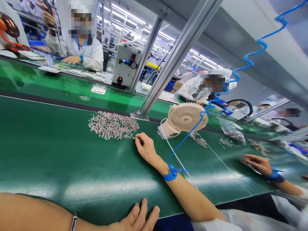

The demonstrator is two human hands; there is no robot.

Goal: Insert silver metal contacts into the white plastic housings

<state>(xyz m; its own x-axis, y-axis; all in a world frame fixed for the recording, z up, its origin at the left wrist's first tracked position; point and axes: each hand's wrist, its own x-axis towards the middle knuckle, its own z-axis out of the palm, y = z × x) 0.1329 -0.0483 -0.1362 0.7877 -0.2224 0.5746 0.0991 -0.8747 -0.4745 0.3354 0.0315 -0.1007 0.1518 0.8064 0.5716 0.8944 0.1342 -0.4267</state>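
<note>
1. Right hand (147, 150): thumb and index drawn together at the tips, gap between them rounded; looks pinched on a small metal part (133, 138), though how firmly I can't tell
2. That part: right at the fingertips, by the near right edge of the big pile of metal parts (112, 125), which lies loose on the green bench (60, 144)
3. Left hand (139, 219): fingers apart and loosely bent, lying at the near bench edge; nothing seen in it, palm side hidden
4. Progress, my judgement: early or mid-handling of a single piece; the bulk of the pile lies jumbled and unsorted, so plenty remains; count of pieces already dealt with can't be told
5. Blue wrist strap (171, 173) on the right wrist, thin band (73, 222) on the left one
6. Beige fan (187, 118) stands on the bench, right of the big pile, near the metal post (178, 53)
7. Smaller heap (198, 140) just right of the fan; farther right, a plastic bag (233, 133) with greyish contents, too blurred to identify
8. Co-worker's hand (257, 165) at far right, over the same bench, well apart from the right hand; its grip unclear
9. Across the bench, a white panel (98, 89) lies on a glossy green surface; another person's hand (72, 60) rests among similar panels
</note>
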